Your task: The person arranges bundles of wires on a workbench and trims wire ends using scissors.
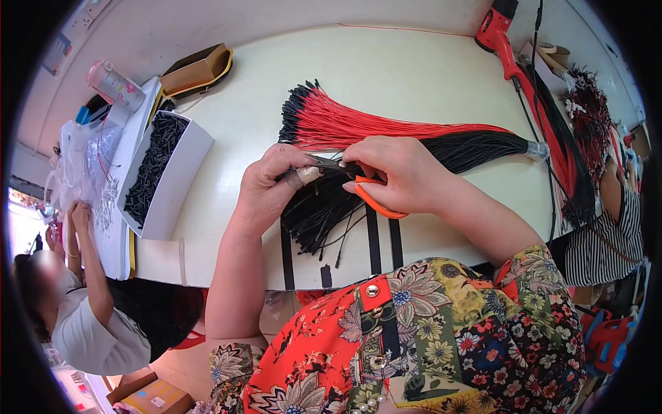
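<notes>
My right hand (403, 169) is closed round a pair of scissors with orange handles (376, 201); the metal blades (325, 163) point toward my left hand. My left hand (267, 185) is closed in a pinch at the blade tips, with pale tape wrapped on a finger (303, 176). What sits between its fingertips is too small to make out. Beneath and beyond both hands lies a bundle of red wires (393, 125) and black wires (476, 149). The red wires carry black ends (296, 114) at the left. Clear wrapping (538, 152) binds the bundle's right end.
A white box (185, 181) of small black parts (153, 165) stands at the left. Behind it is a brown tray (196, 71). A red heat gun (498, 34) and more wires (562, 148) are at the right. Another person (96, 317) works at the left; a striped sleeve (607, 238) shows at the right.
</notes>
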The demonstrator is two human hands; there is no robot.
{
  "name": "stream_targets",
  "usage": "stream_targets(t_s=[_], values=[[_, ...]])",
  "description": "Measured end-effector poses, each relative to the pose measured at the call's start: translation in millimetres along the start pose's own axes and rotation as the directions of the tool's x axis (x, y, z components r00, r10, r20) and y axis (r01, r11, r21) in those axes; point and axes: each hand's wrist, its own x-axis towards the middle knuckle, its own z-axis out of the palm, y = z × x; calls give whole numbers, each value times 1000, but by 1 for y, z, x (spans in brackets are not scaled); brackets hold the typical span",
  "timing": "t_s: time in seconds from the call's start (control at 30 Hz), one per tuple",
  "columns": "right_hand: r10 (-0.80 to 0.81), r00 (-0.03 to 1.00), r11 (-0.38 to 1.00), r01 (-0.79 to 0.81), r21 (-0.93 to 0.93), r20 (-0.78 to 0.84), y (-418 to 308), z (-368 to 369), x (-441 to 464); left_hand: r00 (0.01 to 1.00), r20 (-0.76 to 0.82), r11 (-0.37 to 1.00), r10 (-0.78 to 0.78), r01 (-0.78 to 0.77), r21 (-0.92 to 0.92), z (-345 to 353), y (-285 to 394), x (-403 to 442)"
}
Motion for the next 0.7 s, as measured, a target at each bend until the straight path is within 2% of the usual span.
stream_targets(t_s=[0.27,0.47,0.57,0.7], values=[[-17,1000,1000,17,15,-23,3,5,-1,998,-17,997,53,-52,59,1,1,0],[-118,991,989,111,-96,-71,9,10,-3,999,-7,996,52,-51,78,1,-1,0],[-117,990,990,110,-91,-79,11,12,-3,999,21,997,45,-46,62,1,-1,1],[30,993,997,-22,69,-111,9,4,-2,998,19,997,56,-57,44,0,-2,1]])
